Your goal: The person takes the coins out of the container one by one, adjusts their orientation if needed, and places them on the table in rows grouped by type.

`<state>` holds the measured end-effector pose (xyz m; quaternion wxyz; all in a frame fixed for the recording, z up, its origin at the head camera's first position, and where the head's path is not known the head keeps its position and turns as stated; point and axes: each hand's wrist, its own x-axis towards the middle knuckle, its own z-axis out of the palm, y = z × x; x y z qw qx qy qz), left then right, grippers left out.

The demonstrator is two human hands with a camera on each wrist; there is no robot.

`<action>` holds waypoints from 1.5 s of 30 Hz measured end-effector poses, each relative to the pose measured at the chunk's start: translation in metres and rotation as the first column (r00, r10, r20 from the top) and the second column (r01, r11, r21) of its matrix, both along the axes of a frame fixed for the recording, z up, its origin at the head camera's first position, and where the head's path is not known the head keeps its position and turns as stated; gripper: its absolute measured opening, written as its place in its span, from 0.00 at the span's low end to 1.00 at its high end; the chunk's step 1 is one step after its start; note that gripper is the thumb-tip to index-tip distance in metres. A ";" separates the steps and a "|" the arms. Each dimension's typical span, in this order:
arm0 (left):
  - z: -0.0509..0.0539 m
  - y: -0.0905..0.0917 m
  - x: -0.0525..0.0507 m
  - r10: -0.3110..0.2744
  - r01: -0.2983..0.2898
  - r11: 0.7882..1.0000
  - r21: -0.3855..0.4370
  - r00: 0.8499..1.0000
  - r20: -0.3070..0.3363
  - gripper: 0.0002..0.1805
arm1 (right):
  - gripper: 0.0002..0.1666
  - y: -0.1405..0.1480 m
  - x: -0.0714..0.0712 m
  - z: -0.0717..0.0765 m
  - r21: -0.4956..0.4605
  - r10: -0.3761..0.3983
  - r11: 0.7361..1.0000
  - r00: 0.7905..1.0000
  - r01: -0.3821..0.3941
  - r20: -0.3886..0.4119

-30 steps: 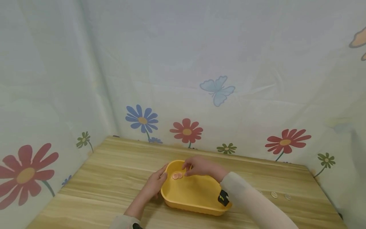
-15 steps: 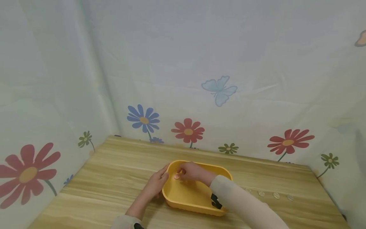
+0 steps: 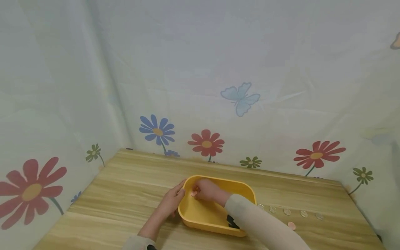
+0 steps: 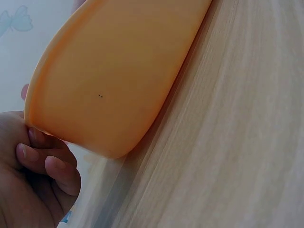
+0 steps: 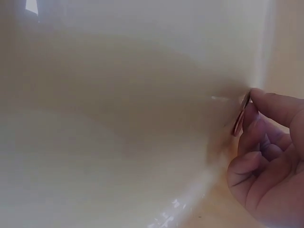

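Note:
A yellow plastic tub [image 3: 203, 212] stands on the wooden table. My left hand [image 3: 170, 202] grips its left rim; in the left wrist view, curled fingers [image 4: 61, 173] show beside the tub's outer wall [image 4: 118, 80]. Inside the tub, near its left end, my right hand [image 3: 207, 190] pinches a copper-coloured coin [image 3: 193, 193]. The right wrist view has thumb and finger at the tub's inner wall, with thin copper coin edges [image 5: 238, 122] between and just below the fingertips. Whether one or two coins are held there is hard to tell.
Right of the tub, several silvery coins [image 3: 287, 211] lie in a row on the table [image 3: 134, 184]. A copper coin [image 3: 291, 226] lies nearer, beside the right sleeve [image 3: 262, 218]. Flower-printed curtains [image 3: 175, 86] hang behind and at the left.
My right hand has moved left and down into the tub, onto the copper coins, of which two lay visible earlier. My left hand stays on the rim. More coins on the table show now.

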<state>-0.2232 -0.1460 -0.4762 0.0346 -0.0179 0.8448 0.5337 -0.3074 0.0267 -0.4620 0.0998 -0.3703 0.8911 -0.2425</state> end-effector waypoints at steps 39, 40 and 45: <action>-0.002 0.000 0.001 0.000 0.000 1.000 0.010 1.000 -0.004 0.29 | 0.11 0.044 -0.001 0.048 -0.012 0.006 1.000 0.977 -0.004 0.214; -0.002 0.000 0.001 -0.001 0.001 1.000 0.010 1.000 -0.004 0.29 | 0.11 0.047 -0.001 0.050 -0.020 0.011 1.000 0.976 -0.006 0.218; -0.001 0.000 0.000 -0.005 0.005 1.000 0.009 1.000 -0.003 0.29 | 0.11 0.064 0.000 0.061 -0.040 0.012 0.999 0.980 -0.004 0.198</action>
